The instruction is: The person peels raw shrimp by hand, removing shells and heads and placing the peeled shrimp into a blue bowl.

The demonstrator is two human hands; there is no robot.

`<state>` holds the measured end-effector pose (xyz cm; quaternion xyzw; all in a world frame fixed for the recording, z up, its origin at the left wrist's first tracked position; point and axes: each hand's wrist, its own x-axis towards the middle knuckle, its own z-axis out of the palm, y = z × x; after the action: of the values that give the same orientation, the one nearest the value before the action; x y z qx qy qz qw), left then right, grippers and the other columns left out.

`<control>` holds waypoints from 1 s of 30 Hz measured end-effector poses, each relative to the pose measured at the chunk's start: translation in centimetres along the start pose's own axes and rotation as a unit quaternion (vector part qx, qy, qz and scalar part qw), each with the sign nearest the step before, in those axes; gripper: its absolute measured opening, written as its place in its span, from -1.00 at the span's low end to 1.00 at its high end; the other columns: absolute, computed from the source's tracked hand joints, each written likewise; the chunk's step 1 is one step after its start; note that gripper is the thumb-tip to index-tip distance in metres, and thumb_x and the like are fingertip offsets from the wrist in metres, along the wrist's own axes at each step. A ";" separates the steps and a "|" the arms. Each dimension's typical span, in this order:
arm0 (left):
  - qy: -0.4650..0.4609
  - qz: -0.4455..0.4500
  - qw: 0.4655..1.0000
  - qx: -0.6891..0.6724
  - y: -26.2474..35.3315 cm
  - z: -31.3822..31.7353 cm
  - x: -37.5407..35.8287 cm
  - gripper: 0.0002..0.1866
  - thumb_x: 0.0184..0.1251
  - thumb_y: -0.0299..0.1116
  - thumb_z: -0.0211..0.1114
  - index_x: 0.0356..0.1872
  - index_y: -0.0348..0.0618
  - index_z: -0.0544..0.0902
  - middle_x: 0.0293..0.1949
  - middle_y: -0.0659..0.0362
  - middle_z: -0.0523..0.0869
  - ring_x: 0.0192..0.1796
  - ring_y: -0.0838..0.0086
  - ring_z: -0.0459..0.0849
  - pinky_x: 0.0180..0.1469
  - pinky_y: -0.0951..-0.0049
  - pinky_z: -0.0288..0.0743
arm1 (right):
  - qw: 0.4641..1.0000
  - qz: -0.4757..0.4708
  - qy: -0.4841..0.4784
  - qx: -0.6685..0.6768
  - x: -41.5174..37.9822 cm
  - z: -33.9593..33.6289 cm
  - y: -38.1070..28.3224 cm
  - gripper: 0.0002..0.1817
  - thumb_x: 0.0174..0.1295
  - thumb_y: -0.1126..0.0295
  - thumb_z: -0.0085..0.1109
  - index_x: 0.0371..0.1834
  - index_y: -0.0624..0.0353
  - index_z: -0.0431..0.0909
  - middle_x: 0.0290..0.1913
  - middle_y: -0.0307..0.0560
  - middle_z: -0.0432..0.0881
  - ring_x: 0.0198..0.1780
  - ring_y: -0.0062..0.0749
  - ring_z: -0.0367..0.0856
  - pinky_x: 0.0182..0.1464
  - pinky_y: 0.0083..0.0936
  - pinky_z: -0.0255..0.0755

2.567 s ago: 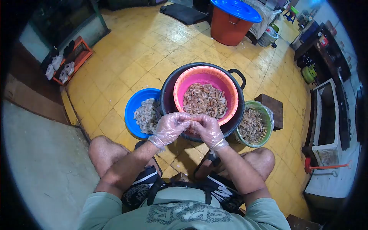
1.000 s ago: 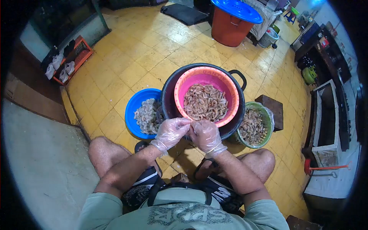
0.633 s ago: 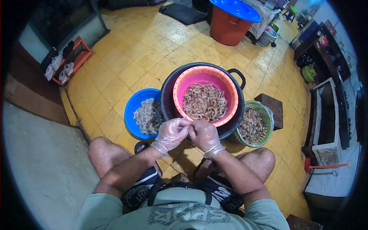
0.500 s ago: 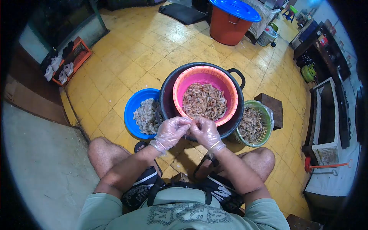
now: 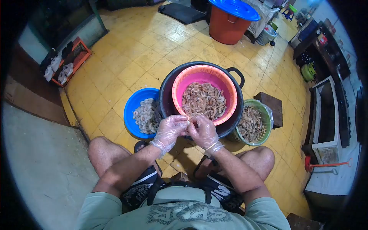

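Note:
My left hand [image 5: 172,130] and my right hand [image 5: 203,130], both in clear plastic gloves, meet at the near rim of a pink basin [image 5: 232,82] with an orange edge. Their fingertips pinch a small thing, mostly hidden, that looks like a shrimp [image 5: 188,123]. Inside the pink basin lies a heap of brownish whole shrimp [image 5: 203,100]. That basin sits in a larger black tub [image 5: 165,90]. On the left, a blue basin [image 5: 128,109] holds pale, peeled-looking shrimp [image 5: 146,115]. To the right, a green basket [image 5: 266,134] lined with plastic contains brownish shrimp scraps [image 5: 251,124].
A dark wooden block [image 5: 271,109] stands behind the green basket. Farther back is a red-brown bin [image 5: 229,30] with a blue lid. An orange shoe rack [image 5: 78,57] is at the left wall, a white-framed cabinet [image 5: 326,149] at the right.
My fingers have shifted slightly, with the right thumb and fingers turned a little more over the pinched shrimp. The basins and basket stay in place.

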<state>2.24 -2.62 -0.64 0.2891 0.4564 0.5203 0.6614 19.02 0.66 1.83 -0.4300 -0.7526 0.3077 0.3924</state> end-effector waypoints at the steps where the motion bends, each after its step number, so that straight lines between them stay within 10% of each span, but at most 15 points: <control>1: -0.001 0.000 1.000 0.000 0.1 0.0 -0.1 -0.78 0.46 -0.52 0.33 0.06 -0.30 0.66 -0.07 0.08 0.77 -0.14 0.50 0.77 -0.12 0.52 0.70 | 1.000 0.000 0.000 0.000 0.0 0.1 0.0 -0.87 0.13 0.50 0.32 -0.29 0.24 0.59 -0.35 0.11 0.65 -0.25 0.03 0.69 -0.15 -0.15 0.55; 13: -0.027 0.001 0.999 -0.033 -0.7 0.1 -0.3 -0.79 0.49 -0.52 0.29 0.08 -0.31 0.64 0.01 0.08 0.75 0.03 0.42 0.75 0.10 0.38 0.69 | 0.987 -0.109 0.010 -0.116 -0.7 0.8 -0.1 -0.81 0.11 0.46 0.38 -0.31 0.19 0.53 -0.38 0.10 0.58 -0.31 0.09 0.61 -0.22 -0.07 0.50; 30: -0.018 -0.011 0.999 -0.028 0.6 -0.7 0.7 -0.63 0.43 -0.49 0.36 0.20 -0.26 0.54 -0.01 0.07 0.74 -0.04 0.39 0.80 -0.01 0.42 0.73 | 0.994 0.093 0.013 -0.063 0.3 -0.6 0.0 -0.84 0.21 0.35 0.34 -0.40 0.19 0.61 -0.44 0.09 0.64 -0.36 0.03 0.68 -0.26 -0.13 0.55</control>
<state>1.38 -1.88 -0.63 0.2749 0.4326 0.5202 0.6831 19.42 1.05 2.20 -0.5260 -0.7222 0.2888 0.3439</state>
